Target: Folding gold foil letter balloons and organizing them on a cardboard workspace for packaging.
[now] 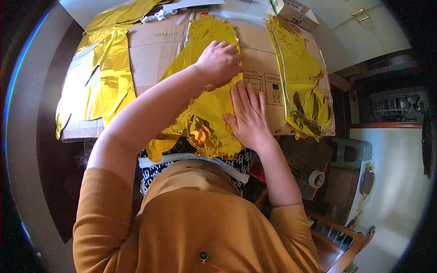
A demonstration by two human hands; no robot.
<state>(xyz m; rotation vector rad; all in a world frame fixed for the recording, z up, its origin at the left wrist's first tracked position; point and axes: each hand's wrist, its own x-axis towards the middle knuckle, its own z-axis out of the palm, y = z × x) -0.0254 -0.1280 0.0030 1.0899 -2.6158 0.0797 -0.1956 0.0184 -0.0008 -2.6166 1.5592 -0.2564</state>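
Observation:
A flat, shiny gold foil balloon (211, 102) with a scalloped lower edge lies in front of me on a sheet of cardboard (154, 57). My left hand (221, 63) is closed over its upper right part, fingers curled under; whatever they pinch is hidden. Just below, my right hand (249, 113) lies flat with fingers stretched, along the balloon's right edge and partly on the cardboard. To the right rests another flat gold foil balloon (305, 75), a thin pale strip running down its left side. More gold foil (116, 84) is spread at the left.
A small carton (295, 14) stands at the back right, and a white sheet (193, 4) lies at the far edge. Below the cardboard's right side there is a roll of tape (316, 179). A wooden chair (337, 245) stands at the lower right.

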